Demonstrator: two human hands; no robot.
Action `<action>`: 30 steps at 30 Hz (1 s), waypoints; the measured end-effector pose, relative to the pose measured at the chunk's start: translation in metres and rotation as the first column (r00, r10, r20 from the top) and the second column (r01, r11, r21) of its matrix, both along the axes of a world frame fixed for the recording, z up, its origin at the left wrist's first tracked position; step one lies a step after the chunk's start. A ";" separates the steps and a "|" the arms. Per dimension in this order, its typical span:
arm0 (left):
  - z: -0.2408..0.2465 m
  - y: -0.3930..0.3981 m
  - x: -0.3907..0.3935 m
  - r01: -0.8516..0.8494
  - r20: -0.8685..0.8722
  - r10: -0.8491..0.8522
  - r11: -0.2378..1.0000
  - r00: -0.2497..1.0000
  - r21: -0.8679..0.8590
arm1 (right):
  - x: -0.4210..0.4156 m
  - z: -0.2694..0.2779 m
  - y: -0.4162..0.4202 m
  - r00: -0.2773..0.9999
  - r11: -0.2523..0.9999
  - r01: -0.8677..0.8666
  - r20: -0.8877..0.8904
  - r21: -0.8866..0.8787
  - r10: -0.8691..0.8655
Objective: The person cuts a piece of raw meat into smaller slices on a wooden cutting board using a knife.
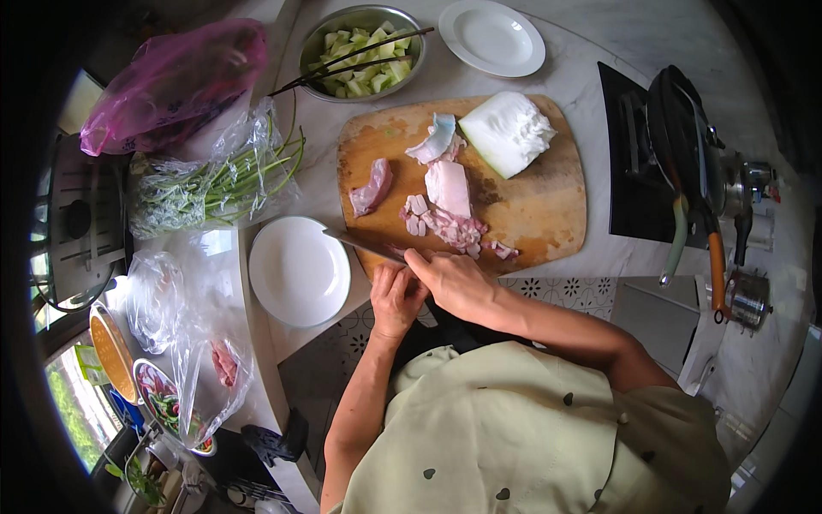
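My right hand (459, 283) grips a kitchen knife (359, 243), its blade slanting left over the near edge of a wooden cutting board (546, 212). Beside it, my left hand (393, 299) has curled fingers at the same edge; whether they pinch a piece of meat is hidden. Sliced raw meat (453, 228) lies in a small heap beyond the knife. Behind the heap are a pale block of fatty meat (447, 188) and a piece with bluish skin (434, 140). A separate pink strip of meat (372, 187) rests to the left.
A white-fleshed melon chunk (507, 135) occupies the board's far right. Beyond stand a metal bowl (420, 64) of pale green cubes with chopsticks (359, 61) across it, and a white plate (491, 38). An empty white bowl (299, 273) sits left; bagged green stems (218, 186) and a stove (623, 160) flank everything.
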State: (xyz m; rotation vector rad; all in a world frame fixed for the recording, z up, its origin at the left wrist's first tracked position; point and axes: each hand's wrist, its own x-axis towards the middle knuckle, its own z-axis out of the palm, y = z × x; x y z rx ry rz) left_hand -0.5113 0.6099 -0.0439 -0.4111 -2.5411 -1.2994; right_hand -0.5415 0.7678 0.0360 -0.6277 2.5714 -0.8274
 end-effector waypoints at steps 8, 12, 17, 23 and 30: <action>0.001 0.008 -0.001 -0.041 -0.093 0.044 0.999 0.995 0.034 | 0.019 0.007 0.052 0.996 0.989 0.086 0.027 0.118 -0.089; 0.004 0.005 0.002 -0.030 -0.098 0.031 0.999 0.995 0.018 | 0.020 0.009 0.050 0.995 0.995 0.099 -0.017 0.025 -0.098; 0.003 0.005 0.003 -0.041 -0.075 0.044 0.998 0.996 0.049 | 0.033 0.026 0.051 0.997 0.999 0.027 0.066 0.026 -0.029; 0.000 0.003 0.003 -0.057 -0.044 0.058 0.998 0.997 0.028 | 0.023 0.024 0.033 0.997 1.000 0.024 0.070 -0.007 -0.023; -0.001 0.006 0.002 -0.055 -0.068 0.057 0.998 0.996 0.035 | 0.007 0.006 0.019 0.996 0.999 0.030 0.087 0.033 -0.033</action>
